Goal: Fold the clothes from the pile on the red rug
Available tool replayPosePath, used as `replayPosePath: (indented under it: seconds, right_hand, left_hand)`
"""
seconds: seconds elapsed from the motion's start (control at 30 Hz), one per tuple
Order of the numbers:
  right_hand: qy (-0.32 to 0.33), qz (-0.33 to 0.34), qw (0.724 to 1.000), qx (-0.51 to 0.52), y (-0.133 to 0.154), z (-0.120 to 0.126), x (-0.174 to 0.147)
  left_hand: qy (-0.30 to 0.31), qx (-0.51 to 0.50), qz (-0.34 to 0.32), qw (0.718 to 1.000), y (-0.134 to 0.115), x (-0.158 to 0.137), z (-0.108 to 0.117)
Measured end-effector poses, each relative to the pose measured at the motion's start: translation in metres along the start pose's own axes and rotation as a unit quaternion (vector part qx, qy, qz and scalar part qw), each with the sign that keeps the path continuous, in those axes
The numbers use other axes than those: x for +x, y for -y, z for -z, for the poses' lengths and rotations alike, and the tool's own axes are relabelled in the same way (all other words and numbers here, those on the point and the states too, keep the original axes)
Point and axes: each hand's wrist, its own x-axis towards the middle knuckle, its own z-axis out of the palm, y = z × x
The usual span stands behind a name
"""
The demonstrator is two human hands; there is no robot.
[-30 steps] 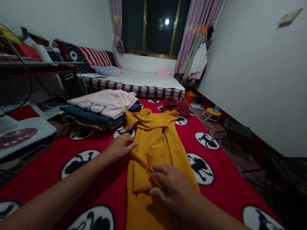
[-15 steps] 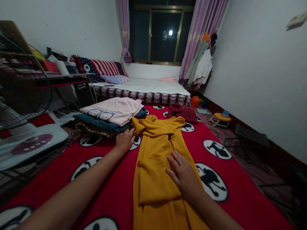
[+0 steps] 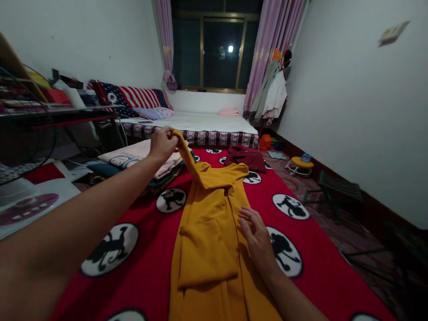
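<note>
A mustard-yellow dress [image 3: 207,249] lies lengthwise in front of me, one sleeve folded across its upper part and a loose fold over its middle. My left hand [image 3: 163,145] pinches the end of the other sleeve and holds it raised, so the sleeve slopes from my fingers down to the shoulder. My right hand [image 3: 257,236] is at the dress's right side, fingers loosely bent and apart, gripping nothing; whether it touches the cloth I cannot tell. Behind my left forearm is a stack of folded clothes [image 3: 133,151] with a pale pink printed top uppermost.
Underneath is a red blanket [image 3: 147,267] with round monkey pictures. A dark red garment [image 3: 245,158] lies beyond the dress. A bed [image 3: 197,120] stands under the window. A cluttered desk [image 3: 67,109] is on the left, a folding stool [image 3: 337,187] on the right.
My left hand has risen from beside the clothes stack, lifting the sleeve end off the blanket. My right hand has shifted slightly toward the dress's right edge. The view has swung a little right.
</note>
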Motion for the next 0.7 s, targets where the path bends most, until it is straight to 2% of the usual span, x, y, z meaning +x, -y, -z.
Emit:
replayPosePath:
  seconds: [0.07,0.13,0.2,0.3,0.4,0.47,0.6,0.7]
  right_hand:
    - [-0.014,-0.026,0.999,0.037,-0.002,0.001,0.0]
    - [-0.028,-0.052,0.997,0.059,-0.005,0.003,0.001]
    - [-0.034,-0.07,0.995,0.069,-0.008,0.005,0.001]
    - [-0.03,-0.08,0.994,0.071,-0.011,0.005,0.002]
    - [-0.017,-0.077,0.995,0.059,-0.011,0.004,0.002]
    - [-0.002,-0.075,0.996,0.041,-0.01,0.001,0.003]
    - [0.013,-0.07,0.997,0.013,-0.005,-0.004,0.003]
    - [0.002,-0.081,0.995,0.051,0.003,-0.002,0.003]
  left_hand:
    - [-0.001,-0.064,-0.052,0.997,-0.023,-0.001,-0.015]
    - [0.024,-0.104,-0.099,0.989,-0.042,-0.013,-0.028]
    - [0.061,-0.153,-0.101,0.981,-0.053,-0.031,-0.035]
    - [0.083,-0.23,-0.01,0.97,-0.054,-0.049,-0.029]
    - [0.038,-0.285,0.105,0.952,-0.035,-0.043,-0.008]
    - [0.004,-0.321,0.149,0.935,-0.016,-0.03,0.008]
    - [-0.034,-0.36,0.192,0.912,0.005,-0.014,0.026]
    - [-0.011,-0.348,0.142,0.927,-0.013,-0.03,0.026]
